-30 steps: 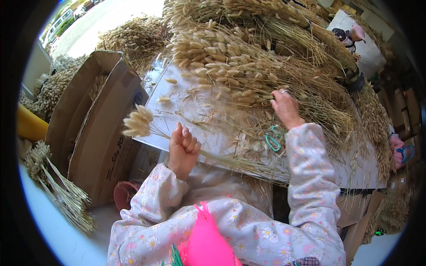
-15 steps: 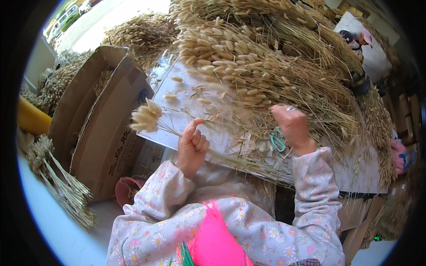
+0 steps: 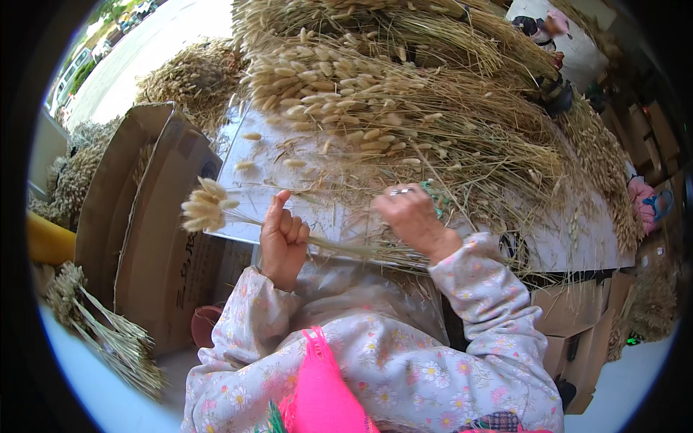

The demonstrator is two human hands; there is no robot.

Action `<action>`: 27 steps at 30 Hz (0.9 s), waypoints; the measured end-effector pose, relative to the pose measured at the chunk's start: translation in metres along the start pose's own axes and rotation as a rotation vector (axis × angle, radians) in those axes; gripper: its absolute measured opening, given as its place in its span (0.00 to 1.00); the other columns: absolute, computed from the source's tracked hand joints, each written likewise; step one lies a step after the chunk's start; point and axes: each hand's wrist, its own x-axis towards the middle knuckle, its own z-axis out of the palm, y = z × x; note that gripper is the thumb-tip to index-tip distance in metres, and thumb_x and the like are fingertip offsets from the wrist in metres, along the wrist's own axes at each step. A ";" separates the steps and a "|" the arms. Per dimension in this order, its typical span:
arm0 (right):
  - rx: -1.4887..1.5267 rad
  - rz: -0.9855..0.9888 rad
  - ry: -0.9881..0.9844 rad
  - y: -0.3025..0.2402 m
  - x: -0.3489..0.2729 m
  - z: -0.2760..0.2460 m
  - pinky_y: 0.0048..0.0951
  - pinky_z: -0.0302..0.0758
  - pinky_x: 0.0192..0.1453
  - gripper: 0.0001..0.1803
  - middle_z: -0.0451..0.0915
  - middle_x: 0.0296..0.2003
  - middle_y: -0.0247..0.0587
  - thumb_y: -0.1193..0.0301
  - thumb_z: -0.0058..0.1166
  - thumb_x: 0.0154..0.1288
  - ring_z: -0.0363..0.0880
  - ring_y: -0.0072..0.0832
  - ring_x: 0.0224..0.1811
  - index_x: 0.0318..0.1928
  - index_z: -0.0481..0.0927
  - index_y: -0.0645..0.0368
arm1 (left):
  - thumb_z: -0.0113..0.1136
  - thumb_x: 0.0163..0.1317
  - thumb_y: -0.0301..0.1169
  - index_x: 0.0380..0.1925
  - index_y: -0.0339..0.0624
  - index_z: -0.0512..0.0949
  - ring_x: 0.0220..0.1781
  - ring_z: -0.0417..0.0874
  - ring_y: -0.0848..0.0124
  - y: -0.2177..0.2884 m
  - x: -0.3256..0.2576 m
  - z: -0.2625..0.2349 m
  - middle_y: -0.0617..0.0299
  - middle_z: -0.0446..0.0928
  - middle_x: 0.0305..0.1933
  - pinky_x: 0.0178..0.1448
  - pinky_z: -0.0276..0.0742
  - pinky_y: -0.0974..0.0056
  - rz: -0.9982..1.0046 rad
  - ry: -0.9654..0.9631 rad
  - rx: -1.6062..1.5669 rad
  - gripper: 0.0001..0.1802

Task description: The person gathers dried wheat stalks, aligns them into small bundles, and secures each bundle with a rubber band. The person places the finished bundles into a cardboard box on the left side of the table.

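Observation:
A small bunch of dried bunny-tail grass (image 3: 206,206) is in my left hand (image 3: 284,242), fluffy heads to the left. Its stems trail right along the table's near edge. The fingers are wrapped round the stems, thumb up. My right hand (image 3: 413,215), with a ring on one finger, hovers over the table with its fingers pressed together; what they pinch, if anything, cannot be made out. Just behind it are the green handles of a cutting tool (image 3: 435,196), partly hidden by the hand and stems. A large heap of dried bunny-tail grass (image 3: 390,94) spreads across the table beyond.
Loose heads and chaff litter the white table (image 3: 238,162). On the left stand a tall cardboard box (image 3: 162,238), a tied bundle of grass (image 3: 108,328) and a reddish bucket (image 3: 205,325). Another person (image 3: 545,32) sits at the far right. An open carton (image 3: 577,310) stands at lower right.
My right hand has moved left and a little nearer, toward the bunch. The left hand still grips the bunch. The whole view has shifted slightly.

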 end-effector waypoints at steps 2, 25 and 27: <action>-0.055 0.020 -0.044 0.024 -0.024 -0.007 0.35 0.74 0.44 0.00 0.78 0.28 0.39 0.73 0.52 0.56 0.79 0.34 0.34 0.29 0.76 0.54 | 0.51 0.72 0.38 0.45 0.45 0.74 0.14 0.46 0.81 -0.003 0.002 -0.004 0.75 0.48 0.13 0.21 0.46 0.71 -0.008 -0.021 0.004 0.11; 0.509 0.256 0.053 -0.015 -0.024 -0.027 0.38 0.73 0.28 0.04 0.80 0.28 0.45 0.73 0.57 0.64 0.79 0.42 0.26 0.38 0.80 0.58 | 0.52 0.69 0.50 0.50 0.47 0.76 0.17 0.48 0.81 0.000 -0.003 0.006 0.75 0.48 0.16 0.24 0.48 0.72 0.043 -0.100 0.004 0.21; 0.504 0.228 0.041 -0.026 -0.024 -0.024 0.38 0.73 0.29 0.04 0.79 0.27 0.45 0.73 0.57 0.64 0.79 0.42 0.26 0.38 0.80 0.58 | 0.51 0.69 0.51 0.50 0.46 0.76 0.18 0.48 0.81 -0.001 -0.002 0.005 0.76 0.49 0.17 0.25 0.49 0.72 0.056 -0.187 -0.011 0.22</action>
